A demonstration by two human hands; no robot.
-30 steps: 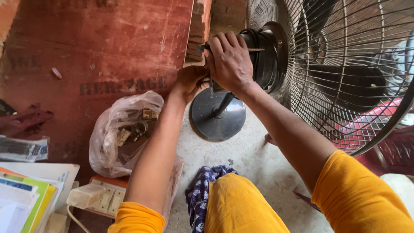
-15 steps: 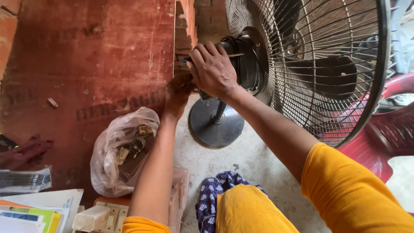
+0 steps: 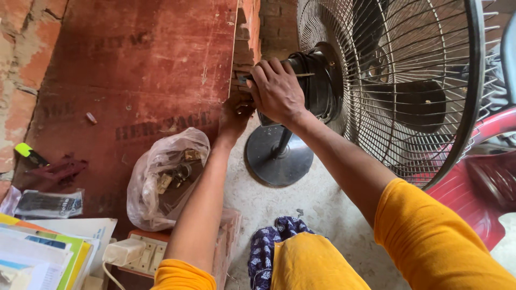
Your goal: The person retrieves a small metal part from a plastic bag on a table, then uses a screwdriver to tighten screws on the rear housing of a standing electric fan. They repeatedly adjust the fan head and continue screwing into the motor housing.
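A pedestal fan stands in front of me, with a wire grille and a black motor housing on a round dark base. My right hand wraps over the back of the motor housing and grips it, with a thin rod showing just above the fingers. My left hand reaches in below and behind the housing, fingers curled against its underside; what it holds is hidden.
A reddish wooden board leans on a brick wall. A clear plastic bag of small metal parts lies by my left arm. A switch board with plug, papers and a red plastic chair surround me.
The view has shifted, so the fan sits further left and lower in frame. Both hands stay on the back of the motor housing in the same hold.
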